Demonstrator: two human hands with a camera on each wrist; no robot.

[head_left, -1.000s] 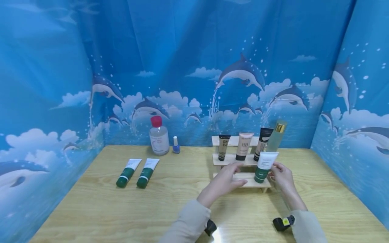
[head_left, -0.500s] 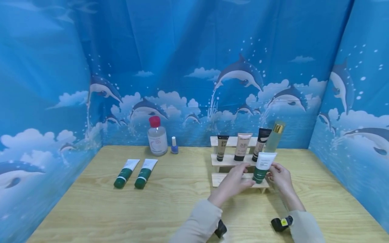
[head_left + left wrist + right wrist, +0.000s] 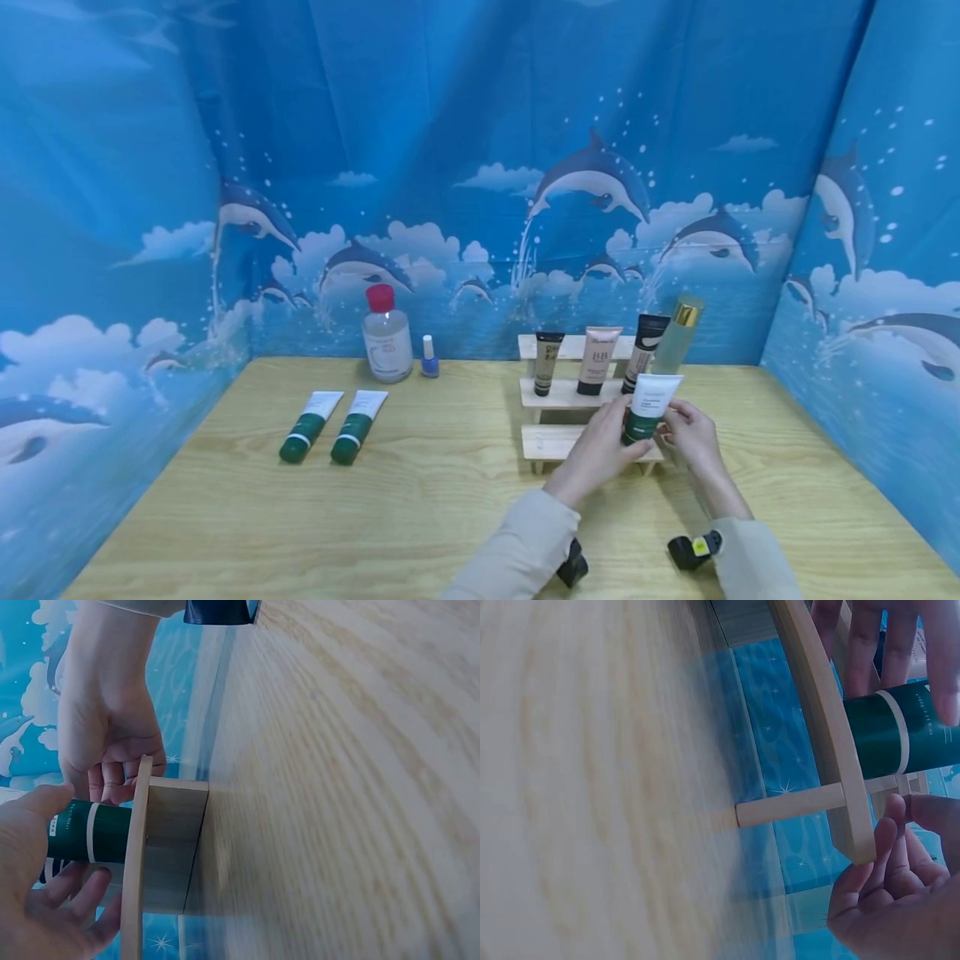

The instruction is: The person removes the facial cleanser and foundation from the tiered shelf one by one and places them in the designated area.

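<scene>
A white and green squeeze tube (image 3: pixel 651 402) stands cap down on the lowest step of a small wooden display rack (image 3: pixel 547 443). My left hand (image 3: pixel 597 448) holds it from the left; in the left wrist view the thumb is on one side of the green part (image 3: pixel 112 832) and the fingers on the other. Close by on the right, my right hand (image 3: pixel 693 437) has loosely curled fingers beside the rack's end. Nothing shows in its grip in the right wrist view, where thumb and index fingertips nearly meet. On the middle step stand a gold tube (image 3: pixel 548 363), a pink BB tube (image 3: pixel 598 360) and a black-topped tube (image 3: pixel 645 353).
Behind the rack's right side rises a gold-capped bottle (image 3: pixel 678 337). Two more green and white tubes (image 3: pixel 311 427) lie at the left. A red-capped clear bottle (image 3: pixel 387 340) and blue nail polish (image 3: pixel 429 360) stand near the dolphin-print backdrop (image 3: pixel 450 167).
My left hand has moved right along the rack's front and come round the white and green tube. My right hand has stayed beside the rack's end.
</scene>
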